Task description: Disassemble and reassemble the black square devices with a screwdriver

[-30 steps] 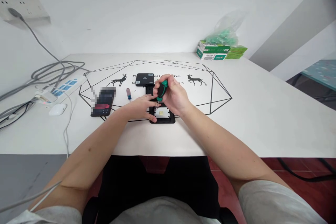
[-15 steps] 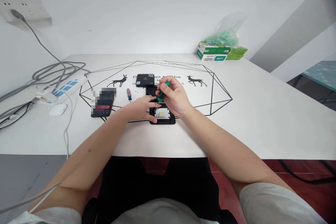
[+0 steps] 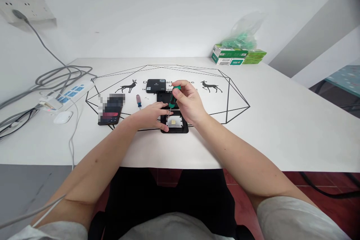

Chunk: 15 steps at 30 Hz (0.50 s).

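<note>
Tabletop [image 3: 281,131] below, right hand [image 3: 191,104] has regripped green screwdriver [image 3: 172,102].

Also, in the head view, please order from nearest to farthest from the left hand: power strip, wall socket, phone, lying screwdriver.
From the left hand:
1. Lying screwdriver, just beyond, slightly left.
2. Phone, farther left.
3. Power strip, left past the phone.
4. Wall socket, far upper left.

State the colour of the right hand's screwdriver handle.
The screwdriver handle is green and black, shown best in the head view.
</note>
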Each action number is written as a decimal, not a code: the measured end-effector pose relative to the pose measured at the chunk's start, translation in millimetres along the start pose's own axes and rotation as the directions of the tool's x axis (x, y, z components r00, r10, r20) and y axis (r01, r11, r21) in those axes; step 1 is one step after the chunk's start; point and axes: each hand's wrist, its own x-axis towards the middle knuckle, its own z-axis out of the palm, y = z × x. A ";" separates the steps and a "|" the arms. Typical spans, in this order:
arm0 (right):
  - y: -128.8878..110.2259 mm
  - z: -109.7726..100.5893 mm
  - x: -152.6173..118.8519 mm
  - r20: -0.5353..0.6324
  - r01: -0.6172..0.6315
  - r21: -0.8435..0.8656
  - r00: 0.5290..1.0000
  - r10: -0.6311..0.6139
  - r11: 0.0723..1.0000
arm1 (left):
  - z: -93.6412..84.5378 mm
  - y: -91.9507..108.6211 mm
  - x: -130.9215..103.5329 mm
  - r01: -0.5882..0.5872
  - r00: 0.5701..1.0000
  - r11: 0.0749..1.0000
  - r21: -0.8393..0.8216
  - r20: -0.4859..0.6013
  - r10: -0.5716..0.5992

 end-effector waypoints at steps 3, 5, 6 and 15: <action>-3.9 -2.6 -0.9 0.094 -0.047 0.062 0.995 0.041 0.997 | -0.3 0.0 0.4 -0.016 1.000 1.000 -0.003 -0.008 0.016; -7.2 -2.6 -1.5 0.149 -0.080 0.097 0.987 0.065 0.992 | 0.2 -1.1 0.6 -0.032 0.999 0.999 -0.006 -0.013 0.032; -8.2 -2.1 -1.7 0.154 -0.083 0.101 0.986 0.067 0.991 | 0.5 -1.7 0.6 -0.037 0.999 0.999 -0.007 -0.014 0.037; -6.4 -3.7 0.1 0.017 0.046 -0.063 0.999 -0.045 0.997 | 0.8 -1.5 -1.3 0.015 1.000 1.000 0.013 0.004 -0.015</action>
